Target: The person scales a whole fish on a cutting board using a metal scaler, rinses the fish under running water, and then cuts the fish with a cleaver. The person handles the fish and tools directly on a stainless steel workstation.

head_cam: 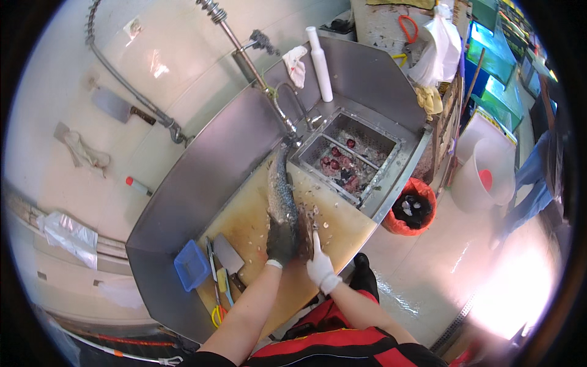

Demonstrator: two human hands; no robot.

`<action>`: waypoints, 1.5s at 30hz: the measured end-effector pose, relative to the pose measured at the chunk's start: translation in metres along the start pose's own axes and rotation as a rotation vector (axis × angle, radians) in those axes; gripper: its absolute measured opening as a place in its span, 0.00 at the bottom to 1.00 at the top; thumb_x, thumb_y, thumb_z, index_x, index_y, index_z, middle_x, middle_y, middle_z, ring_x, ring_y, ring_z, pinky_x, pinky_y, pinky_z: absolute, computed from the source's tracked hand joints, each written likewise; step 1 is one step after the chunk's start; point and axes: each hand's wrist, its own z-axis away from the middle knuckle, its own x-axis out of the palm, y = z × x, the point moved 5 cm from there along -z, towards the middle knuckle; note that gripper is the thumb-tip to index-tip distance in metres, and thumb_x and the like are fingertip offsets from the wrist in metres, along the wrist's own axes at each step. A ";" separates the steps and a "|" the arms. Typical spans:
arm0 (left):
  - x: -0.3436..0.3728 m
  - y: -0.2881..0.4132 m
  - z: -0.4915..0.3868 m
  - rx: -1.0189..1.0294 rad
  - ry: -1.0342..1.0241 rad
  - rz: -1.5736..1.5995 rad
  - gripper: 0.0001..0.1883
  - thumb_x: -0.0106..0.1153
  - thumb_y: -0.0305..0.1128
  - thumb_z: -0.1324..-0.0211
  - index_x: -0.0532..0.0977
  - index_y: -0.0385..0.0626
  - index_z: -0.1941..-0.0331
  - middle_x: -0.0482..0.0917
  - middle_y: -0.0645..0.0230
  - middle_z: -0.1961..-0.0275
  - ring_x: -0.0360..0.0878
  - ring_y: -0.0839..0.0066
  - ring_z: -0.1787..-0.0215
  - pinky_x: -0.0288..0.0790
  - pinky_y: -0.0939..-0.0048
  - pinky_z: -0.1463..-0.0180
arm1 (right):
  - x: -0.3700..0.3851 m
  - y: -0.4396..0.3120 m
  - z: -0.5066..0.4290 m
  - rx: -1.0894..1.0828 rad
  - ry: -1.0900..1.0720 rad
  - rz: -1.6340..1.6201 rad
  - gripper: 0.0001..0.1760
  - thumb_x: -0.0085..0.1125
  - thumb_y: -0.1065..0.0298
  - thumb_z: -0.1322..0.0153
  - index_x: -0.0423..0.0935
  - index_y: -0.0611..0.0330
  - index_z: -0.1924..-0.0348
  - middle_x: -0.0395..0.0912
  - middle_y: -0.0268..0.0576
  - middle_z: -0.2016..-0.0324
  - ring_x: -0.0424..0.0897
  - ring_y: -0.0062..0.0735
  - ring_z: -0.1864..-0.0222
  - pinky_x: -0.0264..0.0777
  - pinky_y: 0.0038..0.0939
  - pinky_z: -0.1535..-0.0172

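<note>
A scaly grey fish (280,190) lies lengthwise on a yellowed cutting board (348,220), its far end near the tap. My left hand (282,241), in a dark glove with a white cuff, grips the near end of the fish, hiding that part. Beside it, my right hand (321,268) wears a white glove and is closed around what looks like a broad-bladed knife (305,231). Its index finger stretches forward along the blade; the handle is hidden in my palm. Loose scales (325,225) are scattered on the board right of the fish.
Left on the board lie a cleaver (228,253), scissors (217,312) and a blue plastic basket (191,266). A sink basket (316,181) holding scales and dark red pieces sits beyond. A red-lined bin (426,195) stands right. A spray hose (133,89) hangs over the left wall.
</note>
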 end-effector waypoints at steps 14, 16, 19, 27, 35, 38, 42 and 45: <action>-0.012 0.054 0.021 0.258 -0.055 -0.008 0.22 0.52 0.43 0.36 0.78 0.40 0.46 0.81 0.47 0.47 0.74 0.47 0.40 0.64 0.54 0.33 | -0.048 -0.069 -0.066 -0.137 -0.093 0.490 0.51 0.50 0.77 0.31 0.35 0.41 0.20 0.82 0.65 0.57 0.84 0.63 0.57 0.76 0.53 0.51; -0.006 0.052 0.020 0.312 0.045 0.084 0.18 0.58 0.39 0.39 0.80 0.41 0.50 0.82 0.49 0.50 0.72 0.45 0.39 0.63 0.54 0.31 | -0.046 -0.081 -0.060 -0.221 -0.111 0.637 0.51 0.51 0.76 0.30 0.36 0.39 0.20 0.82 0.65 0.56 0.84 0.60 0.57 0.78 0.51 0.52; -0.016 0.045 0.038 0.436 0.169 0.045 0.14 0.61 0.37 0.41 0.83 0.43 0.55 0.83 0.51 0.54 0.71 0.43 0.41 0.63 0.52 0.32 | -0.058 -0.085 -0.025 -0.132 -0.342 0.813 0.51 0.51 0.76 0.31 0.37 0.38 0.20 0.82 0.65 0.57 0.85 0.59 0.60 0.79 0.50 0.55; -0.029 0.041 0.069 0.287 0.231 -0.153 0.12 0.65 0.29 0.49 0.81 0.49 0.58 0.79 0.49 0.49 0.72 0.44 0.41 0.66 0.49 0.36 | -0.074 -0.152 -0.040 -0.516 -0.487 1.178 0.49 0.47 0.77 0.29 0.38 0.30 0.20 0.80 0.62 0.61 0.86 0.57 0.64 0.80 0.49 0.62; -0.024 0.035 0.081 0.187 0.275 -0.108 0.15 0.59 0.32 0.46 0.80 0.50 0.52 0.73 0.46 0.40 0.75 0.44 0.44 0.72 0.48 0.44 | -0.033 -0.163 -0.106 -0.422 -0.316 1.354 0.48 0.49 0.75 0.27 0.37 0.30 0.21 0.82 0.60 0.60 0.87 0.55 0.61 0.82 0.47 0.61; -0.038 0.042 0.089 0.302 0.420 -0.225 0.15 0.56 0.35 0.41 0.79 0.44 0.52 0.74 0.43 0.40 0.76 0.46 0.45 0.73 0.50 0.45 | -0.025 -0.169 -0.067 -0.549 -0.498 1.401 0.44 0.47 0.73 0.25 0.39 0.31 0.21 0.82 0.64 0.58 0.87 0.57 0.62 0.81 0.51 0.62; -0.025 0.030 0.081 0.148 0.385 0.027 0.18 0.54 0.38 0.39 0.76 0.37 0.50 0.79 0.40 0.51 0.79 0.45 0.50 0.72 0.49 0.49 | -0.059 -0.178 -0.110 -0.479 -0.330 1.377 0.50 0.55 0.68 0.28 0.36 0.33 0.21 0.85 0.60 0.65 0.87 0.54 0.66 0.81 0.50 0.61; -0.036 0.038 0.081 0.010 0.355 0.124 0.16 0.51 0.37 0.37 0.78 0.42 0.51 0.79 0.43 0.49 0.80 0.46 0.51 0.73 0.49 0.49 | -0.031 -0.145 -0.069 -0.556 -0.455 1.543 0.51 0.58 0.64 0.29 0.38 0.34 0.21 0.85 0.57 0.68 0.87 0.54 0.67 0.80 0.50 0.63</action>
